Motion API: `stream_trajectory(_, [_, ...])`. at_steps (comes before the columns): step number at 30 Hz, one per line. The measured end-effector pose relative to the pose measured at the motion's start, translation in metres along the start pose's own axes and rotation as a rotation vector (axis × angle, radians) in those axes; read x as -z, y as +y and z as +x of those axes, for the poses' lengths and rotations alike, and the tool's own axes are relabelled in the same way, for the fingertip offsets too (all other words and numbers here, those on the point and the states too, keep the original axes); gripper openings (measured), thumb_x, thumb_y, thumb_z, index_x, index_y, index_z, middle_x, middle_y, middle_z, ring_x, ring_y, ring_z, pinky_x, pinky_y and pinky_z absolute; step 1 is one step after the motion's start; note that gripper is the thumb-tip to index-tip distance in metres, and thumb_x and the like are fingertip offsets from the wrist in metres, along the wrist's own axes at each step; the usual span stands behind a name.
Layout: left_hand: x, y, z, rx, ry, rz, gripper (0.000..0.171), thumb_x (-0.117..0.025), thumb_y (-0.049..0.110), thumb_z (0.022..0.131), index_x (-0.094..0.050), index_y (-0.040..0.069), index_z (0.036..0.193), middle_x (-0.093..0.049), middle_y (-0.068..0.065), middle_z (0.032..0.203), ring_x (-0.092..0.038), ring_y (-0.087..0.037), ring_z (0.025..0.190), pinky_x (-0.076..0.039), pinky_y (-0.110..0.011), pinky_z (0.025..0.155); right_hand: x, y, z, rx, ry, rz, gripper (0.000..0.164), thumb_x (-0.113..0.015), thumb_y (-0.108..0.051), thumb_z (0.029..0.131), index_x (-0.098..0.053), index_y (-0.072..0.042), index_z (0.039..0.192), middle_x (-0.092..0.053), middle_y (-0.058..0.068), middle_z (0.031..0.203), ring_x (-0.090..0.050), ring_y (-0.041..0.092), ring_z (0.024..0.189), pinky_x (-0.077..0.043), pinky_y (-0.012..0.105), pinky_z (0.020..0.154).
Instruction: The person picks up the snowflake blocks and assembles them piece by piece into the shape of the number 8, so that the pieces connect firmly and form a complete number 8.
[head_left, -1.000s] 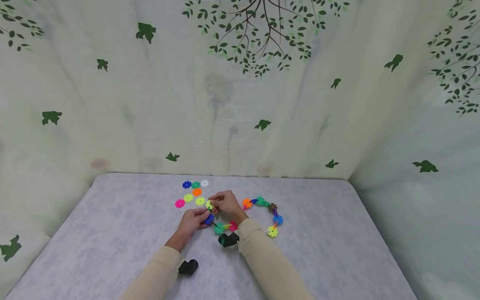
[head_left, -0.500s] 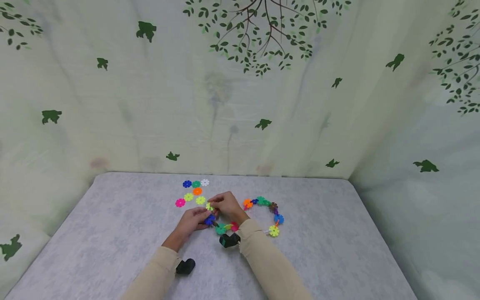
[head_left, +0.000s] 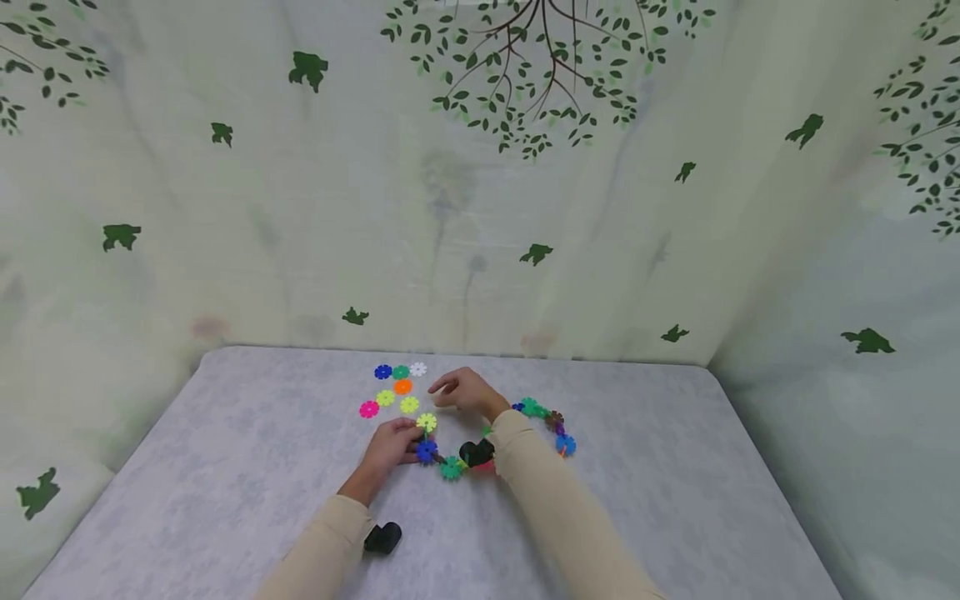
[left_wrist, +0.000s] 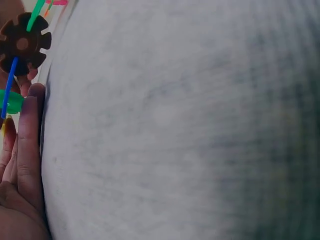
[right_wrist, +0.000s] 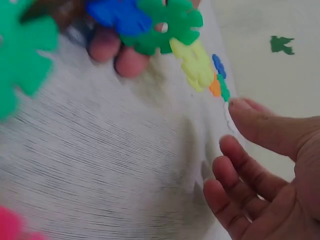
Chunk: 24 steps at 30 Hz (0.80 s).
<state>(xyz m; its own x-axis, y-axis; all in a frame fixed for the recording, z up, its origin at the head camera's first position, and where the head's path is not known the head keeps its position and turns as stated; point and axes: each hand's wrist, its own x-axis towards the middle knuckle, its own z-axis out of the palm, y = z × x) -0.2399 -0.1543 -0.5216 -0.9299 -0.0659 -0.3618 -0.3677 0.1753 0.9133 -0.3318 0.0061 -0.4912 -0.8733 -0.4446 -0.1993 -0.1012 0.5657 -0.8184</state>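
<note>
A chain of flower-shaped interlocking discs curves over the table, partly hidden by my right arm. My left hand (head_left: 392, 446) pinches its near-left end, fingertips behind the blue disc (right_wrist: 120, 15) and the green disc (right_wrist: 172, 25) in the right wrist view. A yellow disc (head_left: 426, 422) tips that end, slotted into the green one. In the left wrist view a brown disc (left_wrist: 22, 44) of the chain stands by the left fingers. My right hand (head_left: 467, 390) hovers beyond the yellow disc, holding nothing, thumb and fingers apart in the right wrist view.
Loose discs lie at the back left of the chain: blue (head_left: 383, 372), green (head_left: 401, 372), white (head_left: 417, 369), orange (head_left: 402, 387), pink (head_left: 368, 409) and two yellow ones. The chain's far side (head_left: 532, 407) reaches right of the right arm. A cloth wall (head_left: 480, 208) rises behind the table (head_left: 675, 500).
My right hand has let go of the yellow disc and moved up and to the right, away from the chain. The left hand keeps its hold; the view has shifted slightly.
</note>
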Motion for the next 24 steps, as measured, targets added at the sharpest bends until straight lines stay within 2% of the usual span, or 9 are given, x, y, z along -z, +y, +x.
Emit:
stream_trajectory(4, [0.001, 0.000, -0.001, 0.021, -0.001, 0.008, 0.022, -0.055, 0.015, 0.097, -0.058, -0.004, 0.108, -0.070, -0.013, 0.097, -0.064, -0.015, 0.075, -0.057, -0.031, 0.070, -0.002, -0.007, 0.019, 0.043, -0.142, -0.149, 0.025, -0.069, -0.013, 0.089, -0.073, -0.019, 0.113, -0.062, 0.000, 0.110, -0.053, 0.017, 0.099, -0.045, 0.032, 0.091])
stream_trajectory(7, [0.002, 0.001, -0.002, 0.009, -0.018, -0.001, 0.023, -0.054, 0.015, 0.097, -0.058, -0.005, 0.108, -0.070, -0.013, 0.097, -0.064, -0.015, 0.075, -0.057, -0.032, 0.070, -0.008, -0.011, 0.027, 0.035, -0.212, -0.300, 0.033, -0.065, -0.018, 0.093, -0.067, -0.029, 0.123, -0.056, 0.003, 0.120, -0.049, 0.019, 0.110, -0.040, 0.035, 0.100])
stream_trajectory(10, [0.002, 0.002, -0.003, -0.008, -0.029, -0.007, 0.024, -0.054, 0.016, 0.098, -0.058, -0.006, 0.109, -0.071, -0.014, 0.098, -0.065, -0.015, 0.075, -0.057, -0.032, 0.070, -0.014, -0.011, 0.030, 0.023, -0.234, -0.418, 0.034, -0.063, -0.025, 0.094, -0.064, -0.036, 0.126, -0.050, 0.004, 0.129, -0.042, 0.021, 0.120, -0.034, 0.039, 0.106])
stream_trajectory(12, [0.001, 0.002, -0.004, -0.013, -0.022, -0.005, 0.024, -0.054, 0.015, 0.098, -0.059, -0.006, 0.108, -0.071, -0.014, 0.097, -0.064, -0.015, 0.075, -0.057, -0.032, 0.070, -0.017, -0.011, 0.029, 0.039, -0.211, -0.461, 0.031, -0.065, -0.027, 0.093, -0.067, -0.037, 0.122, -0.048, 0.003, 0.131, -0.040, 0.019, 0.122, -0.032, 0.039, 0.107])
stream_trajectory(15, [0.000, 0.002, -0.004, -0.013, -0.014, 0.003, 0.024, -0.054, 0.015, 0.098, -0.059, -0.006, 0.108, -0.070, -0.013, 0.097, -0.064, -0.015, 0.074, -0.057, -0.032, 0.070, -0.017, -0.008, 0.029, 0.083, -0.157, -0.436, 0.023, -0.071, -0.023, 0.088, -0.073, -0.030, 0.110, -0.054, 0.000, 0.118, -0.047, 0.017, 0.111, -0.039, 0.033, 0.101])
stream_trajectory(19, [-0.001, 0.001, -0.003, -0.006, -0.020, 0.004, 0.023, -0.055, 0.015, 0.098, -0.059, -0.005, 0.107, -0.070, -0.012, 0.097, -0.063, -0.015, 0.075, -0.057, -0.031, 0.070, -0.014, -0.005, 0.028, 0.111, -0.121, -0.390, 0.014, -0.076, -0.015, 0.084, -0.070, -0.019, 0.095, -0.055, -0.003, 0.098, -0.050, 0.013, 0.093, -0.044, 0.024, 0.086])
stream_trajectory(24, [0.000, 0.001, -0.002, 0.003, -0.015, 0.009, 0.022, -0.053, 0.015, 0.098, -0.059, -0.004, 0.107, -0.070, -0.012, 0.097, -0.064, -0.015, 0.076, -0.057, -0.031, 0.071, -0.007, -0.001, 0.022, 0.061, -0.103, -0.162, 0.016, -0.076, -0.004, 0.081, -0.063, -0.010, 0.086, -0.056, 0.000, 0.079, -0.050, 0.014, 0.074, -0.044, 0.022, 0.068])
